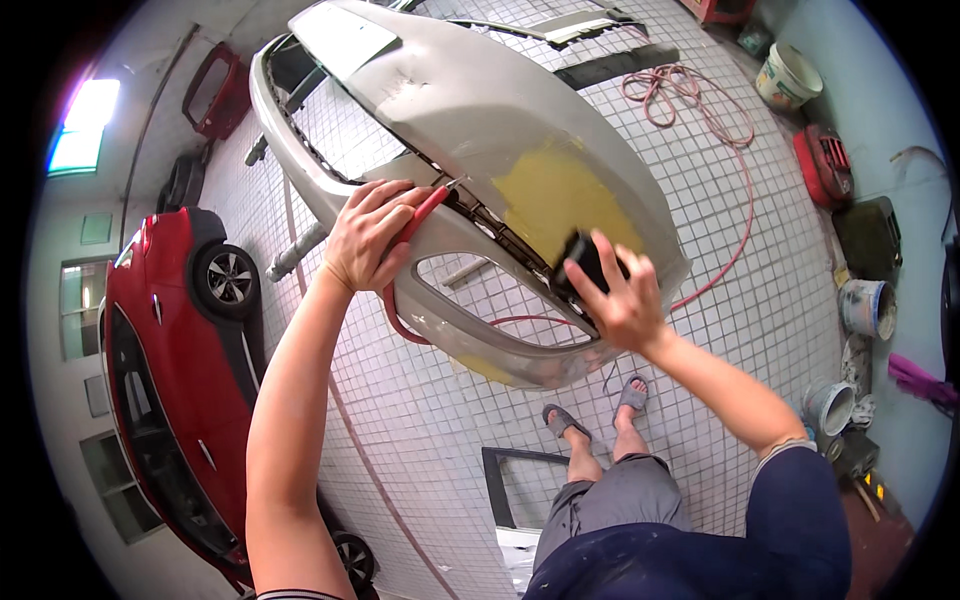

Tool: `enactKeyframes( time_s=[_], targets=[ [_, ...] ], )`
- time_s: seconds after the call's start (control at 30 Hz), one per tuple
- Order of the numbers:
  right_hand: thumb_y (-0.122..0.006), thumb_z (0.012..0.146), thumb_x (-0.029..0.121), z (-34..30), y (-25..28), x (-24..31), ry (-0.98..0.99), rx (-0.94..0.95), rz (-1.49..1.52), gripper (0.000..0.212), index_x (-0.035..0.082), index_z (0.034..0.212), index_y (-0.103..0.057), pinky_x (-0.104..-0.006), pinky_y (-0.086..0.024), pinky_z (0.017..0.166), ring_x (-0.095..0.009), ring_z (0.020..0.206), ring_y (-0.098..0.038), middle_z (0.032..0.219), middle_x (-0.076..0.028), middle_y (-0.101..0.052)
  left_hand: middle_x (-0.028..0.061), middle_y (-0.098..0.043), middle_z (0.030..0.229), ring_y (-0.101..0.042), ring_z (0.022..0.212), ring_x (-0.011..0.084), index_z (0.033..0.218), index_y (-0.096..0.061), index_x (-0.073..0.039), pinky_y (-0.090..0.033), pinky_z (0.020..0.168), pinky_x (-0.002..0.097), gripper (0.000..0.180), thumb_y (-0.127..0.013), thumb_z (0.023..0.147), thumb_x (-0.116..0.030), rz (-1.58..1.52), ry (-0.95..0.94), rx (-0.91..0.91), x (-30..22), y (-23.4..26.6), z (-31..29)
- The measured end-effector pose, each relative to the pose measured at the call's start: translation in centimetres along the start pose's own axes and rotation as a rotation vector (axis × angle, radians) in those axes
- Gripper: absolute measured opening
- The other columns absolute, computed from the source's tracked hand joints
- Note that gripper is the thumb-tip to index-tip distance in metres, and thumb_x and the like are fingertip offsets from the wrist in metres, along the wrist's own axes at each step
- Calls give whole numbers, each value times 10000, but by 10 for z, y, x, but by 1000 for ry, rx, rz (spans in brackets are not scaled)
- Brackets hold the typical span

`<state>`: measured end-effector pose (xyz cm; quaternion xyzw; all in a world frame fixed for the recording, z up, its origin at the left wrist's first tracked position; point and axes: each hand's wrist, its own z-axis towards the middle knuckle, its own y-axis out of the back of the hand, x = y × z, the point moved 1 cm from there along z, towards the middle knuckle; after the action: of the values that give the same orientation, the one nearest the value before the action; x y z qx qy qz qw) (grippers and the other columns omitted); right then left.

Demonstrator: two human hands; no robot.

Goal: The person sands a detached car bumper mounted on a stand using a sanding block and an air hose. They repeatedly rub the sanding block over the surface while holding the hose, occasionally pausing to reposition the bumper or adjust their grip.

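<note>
A beige car bumper stretches in front of me, with a patch of yellow filler on its right part. My left hand is closed round a red air blow gun with a thin metal tip, resting by the bumper's long slot. A red hose runs down from under that hand. In my right hand is a black sanding block, held at the lower edge of the yellow patch. Whether its underside touches the surface is hidden.
A red car stands at the left. More hose lies looped on the tiled floor. Along the right wall stand buckets, a red case and a dark green case. A door panel lies near my feet.
</note>
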<state>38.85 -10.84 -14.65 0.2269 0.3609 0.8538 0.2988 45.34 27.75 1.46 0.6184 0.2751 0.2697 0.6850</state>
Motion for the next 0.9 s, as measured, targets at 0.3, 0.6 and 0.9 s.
enactKeyframes(
  time_s=[0.3,0.6,0.9],
  targets=[
    [-667,1015,176,14,-8,22,-130,50,18,492,283,1494,-712,-483,-442,1060,-377,1233,-554,1684,-207,-506,146,-686,1494,-618,1376,410,1272,-667,-13,-438,1199,557,570,-597,787,-303,-4,-7,-32,2,-1,-3],
    [-760,978,304,119,-11,-10,-199,-37,148,509,309,1485,-712,-483,-457,1053,-341,1199,-543,1645,-169,-530,154,-677,1508,-602,1406,415,1330,-661,-11,-419,1216,563,622,-593,816,-355,2,-10,-4,3,1,8],
    [-764,967,271,81,-11,-10,-96,-24,171,500,281,1466,-733,-474,-460,1049,-346,1197,-543,1678,-191,-496,161,-685,1488,-612,1402,398,1323,-665,-5,-427,1212,558,612,-567,819,-337,35,-6,-5,6,-5,3]
  ],
)
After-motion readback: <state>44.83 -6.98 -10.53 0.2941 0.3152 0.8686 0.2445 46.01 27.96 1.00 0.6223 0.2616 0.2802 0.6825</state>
